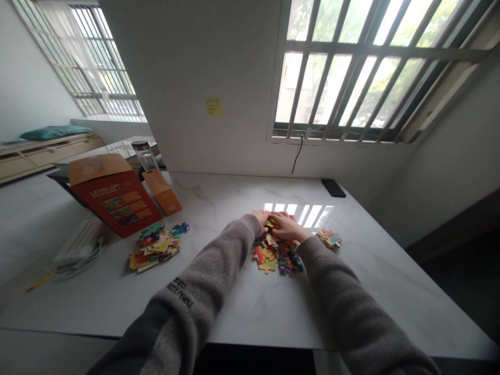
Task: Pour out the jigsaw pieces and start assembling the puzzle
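Both my hands are together at the far side of a heap of jigsaw puzzle pieces [266,259] on the white marbled table. My left hand [260,217] is partly hidden, its fingers bent against the pieces. Fingers curled, my right hand [288,228] reaches over the top of the heap from the right. Between the two hands shows a yellow puzzle piece [271,223]. Orange and green pieces lie at the heap's front left, dark blue and purple ones at its front right. Which pieces each hand grips is hard to make out.
Another pile of puzzle pieces [156,247] lies left, a small stack [330,238] right. Behind the left pile stand a red puzzle box [117,200], an orange carton [164,192] and a glass bottle [144,156]. A white power strip [78,242] and a black phone [333,188] also lie there.
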`<move>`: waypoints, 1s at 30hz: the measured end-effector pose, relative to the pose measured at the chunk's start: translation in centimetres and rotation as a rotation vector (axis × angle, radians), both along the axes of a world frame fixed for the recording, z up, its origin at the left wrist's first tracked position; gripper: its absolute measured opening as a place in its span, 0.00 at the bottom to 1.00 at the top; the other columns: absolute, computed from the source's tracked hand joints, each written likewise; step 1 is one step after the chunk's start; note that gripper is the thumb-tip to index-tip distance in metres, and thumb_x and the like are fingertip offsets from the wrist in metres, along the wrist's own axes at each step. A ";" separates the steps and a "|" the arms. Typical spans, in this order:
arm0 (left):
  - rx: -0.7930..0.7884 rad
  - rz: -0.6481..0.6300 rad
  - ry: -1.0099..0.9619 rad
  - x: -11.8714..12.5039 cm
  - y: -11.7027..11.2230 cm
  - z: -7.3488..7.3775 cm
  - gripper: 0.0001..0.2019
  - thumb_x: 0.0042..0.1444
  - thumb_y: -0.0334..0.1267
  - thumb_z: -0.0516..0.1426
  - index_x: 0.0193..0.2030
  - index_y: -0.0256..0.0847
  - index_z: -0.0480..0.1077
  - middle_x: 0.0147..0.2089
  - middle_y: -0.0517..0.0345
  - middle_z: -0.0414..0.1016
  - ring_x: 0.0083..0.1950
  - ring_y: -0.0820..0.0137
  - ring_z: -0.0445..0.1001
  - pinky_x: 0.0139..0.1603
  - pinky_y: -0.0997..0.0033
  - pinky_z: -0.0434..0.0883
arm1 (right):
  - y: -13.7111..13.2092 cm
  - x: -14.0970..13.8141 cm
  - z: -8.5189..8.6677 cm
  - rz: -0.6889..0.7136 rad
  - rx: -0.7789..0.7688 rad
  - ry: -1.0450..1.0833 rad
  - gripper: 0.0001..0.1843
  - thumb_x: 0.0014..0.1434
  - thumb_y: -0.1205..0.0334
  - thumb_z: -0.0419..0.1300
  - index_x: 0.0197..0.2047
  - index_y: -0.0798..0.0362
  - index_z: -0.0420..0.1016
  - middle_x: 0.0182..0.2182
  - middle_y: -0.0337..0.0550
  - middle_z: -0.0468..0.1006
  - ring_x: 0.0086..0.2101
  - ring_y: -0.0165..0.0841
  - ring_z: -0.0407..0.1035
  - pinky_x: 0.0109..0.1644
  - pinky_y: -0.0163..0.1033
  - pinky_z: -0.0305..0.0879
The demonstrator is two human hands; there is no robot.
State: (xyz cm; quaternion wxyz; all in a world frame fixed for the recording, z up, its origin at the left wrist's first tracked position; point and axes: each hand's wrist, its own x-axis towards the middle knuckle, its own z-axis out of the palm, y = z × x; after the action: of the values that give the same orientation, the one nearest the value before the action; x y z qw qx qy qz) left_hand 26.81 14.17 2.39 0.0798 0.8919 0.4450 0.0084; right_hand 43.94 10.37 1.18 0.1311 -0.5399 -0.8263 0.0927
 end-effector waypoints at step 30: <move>-0.826 0.126 -1.260 -9.1 -7.4 -0.7 0.30 0.45 0.50 0.66 0.51 0.34 0.65 0.40 0.46 0.77 0.34 0.59 0.79 0.26 0.62 0.78 | -6.3 -3.8 3.3 -0.024 0.017 0.630 0.18 0.67 0.53 0.47 0.53 0.48 0.70 0.36 0.43 0.77 0.39 0.37 0.71 0.48 0.45 0.66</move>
State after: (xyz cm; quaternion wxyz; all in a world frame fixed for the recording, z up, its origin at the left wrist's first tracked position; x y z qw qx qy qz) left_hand 17.74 6.73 1.69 0.6461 0.5888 0.3325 0.3540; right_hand 40.14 4.02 4.45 0.3863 -0.4931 -0.7393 0.2471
